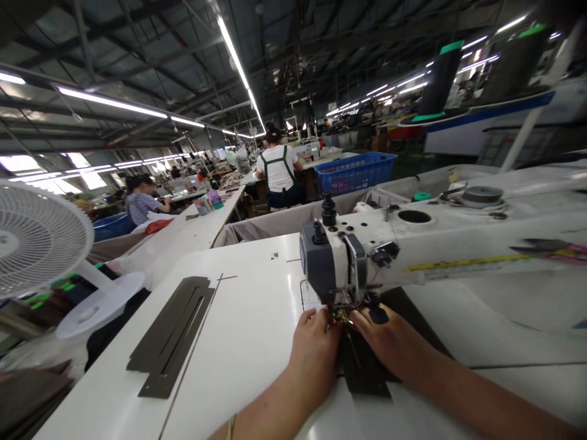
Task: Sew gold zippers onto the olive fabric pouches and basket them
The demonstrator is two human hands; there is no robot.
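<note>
A white sewing machine (339, 256) stands in front of me, its dark grey head over the table. Under its needle area lies a dark olive-brown flat panel (367, 376) with a narrow slot. My left hand (316, 348) is closed at the panel's left edge, fingers curled close to the presser foot. From the right, my right hand (389, 336) reaches in, fingers bent and pressing the panel beside the foot. The fingertips of both hands are partly hidden by the machine. Similar slotted panels (177, 333) lie stacked on the table to the left.
A white fan (41, 238) stands at the left edge. Scissors (550, 247) and a yellow tape measure (463, 263) rest on the machine arm. Farther off are a blue crate (353, 173), a seated person (277, 168) in a white shirt and long worktables (206, 223). Thread cones (440, 79) stand upper right.
</note>
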